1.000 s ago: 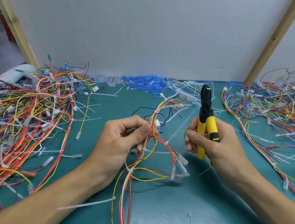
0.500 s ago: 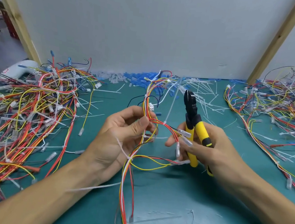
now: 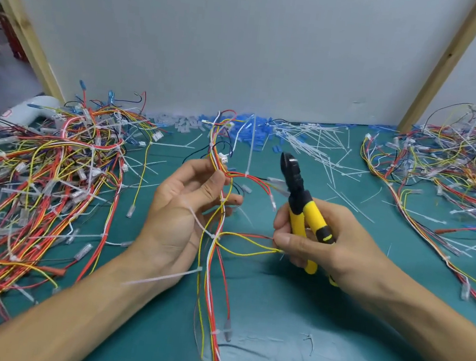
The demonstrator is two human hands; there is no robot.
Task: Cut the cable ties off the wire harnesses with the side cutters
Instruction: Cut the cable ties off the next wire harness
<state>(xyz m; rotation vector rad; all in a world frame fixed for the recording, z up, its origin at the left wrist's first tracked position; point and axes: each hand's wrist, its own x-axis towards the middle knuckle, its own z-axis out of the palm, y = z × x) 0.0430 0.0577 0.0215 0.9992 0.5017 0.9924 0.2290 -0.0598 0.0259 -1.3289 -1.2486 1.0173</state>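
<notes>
**Left hand [image 3: 185,213] pinches a limp wire harness [image 3: 222,217] between thumb and fingers; right hand [image 3: 324,243] clenches the yellow handles of the side cutters [image 3: 300,199].**
Light and floppy, the bundle likely wants holding just beside a cable tie [image 3: 251,149], like the white one standing between both hands' fingers. Whether the right thumb also traps branch wires is unclear, and the harness's lower end runs out of frame.

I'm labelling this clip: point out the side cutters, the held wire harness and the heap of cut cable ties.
side cutters [image 3: 300,195]: head view, black joint above the yellow handles.
wire harness [image 3: 216,237]: head view, bundle at its white tie.
cut cable ties [image 3: 307,136]: head view, middle of the heap.
</notes>
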